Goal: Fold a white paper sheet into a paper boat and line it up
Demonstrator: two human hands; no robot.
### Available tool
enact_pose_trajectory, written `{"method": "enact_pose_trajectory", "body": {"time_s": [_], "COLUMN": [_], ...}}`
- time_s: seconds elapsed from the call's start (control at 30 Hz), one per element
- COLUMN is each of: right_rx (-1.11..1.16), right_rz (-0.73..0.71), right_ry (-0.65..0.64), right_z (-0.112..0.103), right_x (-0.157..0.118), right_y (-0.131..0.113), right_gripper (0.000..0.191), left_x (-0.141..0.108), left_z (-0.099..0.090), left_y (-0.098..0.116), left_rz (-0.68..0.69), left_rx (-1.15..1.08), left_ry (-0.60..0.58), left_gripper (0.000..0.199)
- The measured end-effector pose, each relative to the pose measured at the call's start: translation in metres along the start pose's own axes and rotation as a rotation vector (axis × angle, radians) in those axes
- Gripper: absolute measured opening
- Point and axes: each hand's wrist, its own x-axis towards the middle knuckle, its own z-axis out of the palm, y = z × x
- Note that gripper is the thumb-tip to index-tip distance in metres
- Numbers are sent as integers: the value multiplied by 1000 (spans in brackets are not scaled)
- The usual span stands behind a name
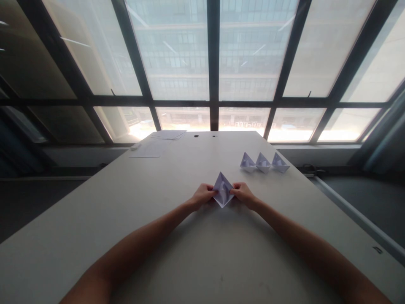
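Observation:
Between my two hands is a piece of white folded paper (223, 191), diamond-shaped with a crease and a raised fold down its middle. My left hand (203, 196) pinches its left corner, thumb on the near face. At the right corner, my right hand (243, 195) grips it the same way. The fingers behind the paper are mostly hidden. Farther off to the right, three white paper boats stand in a row: a left boat (247, 163), a middle boat (263, 163) and a right boat (279, 163).
All this is on a long white table (177, 177). White paper sheets (148, 148) lie at its far left, beside a small pale object (136, 146). Two dark round spots sit near the far edge. Tall windows stand beyond, and curtains (379, 135) hang at the sides.

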Motion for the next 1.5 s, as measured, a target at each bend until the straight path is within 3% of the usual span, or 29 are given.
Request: {"method": "enact_pose_trajectory", "body": {"time_s": [0.17,0.3,0.43,0.63,0.77,1.07,1.27,1.5], "right_rx": [-113,-77,-7,108,187,348,487,343], "right_rz": [-10,20,-7,-17,3,87,56,73], "right_ry": [25,-1,-47,-100,-150,-113,-208,-110], "right_z": [1,0,-3,2,7,9,11,11], "right_x": [3,4,4,-1,-5,-2,-4,3], "right_y": [4,3,2,-5,-6,0,-3,3], "right_gripper": [17,16,22,14,15,19,27,28], "left_x": [1,4,8,10,6,4,3,8], "left_z": [-2,-5,-4,-2,-2,4,5,-3], "left_y": [1,0,-4,-7,-2,0,0,-5], "left_rz": [30,4,4,-14,-37,-35,-6,67], "left_rx": [142,142,-40,-472,-545,-508,-460,-232], "left_ry": [62,54,-10,-190,-275,-230,-237,-190], "left_gripper": [23,17,14,39,40,41,44,38]}}
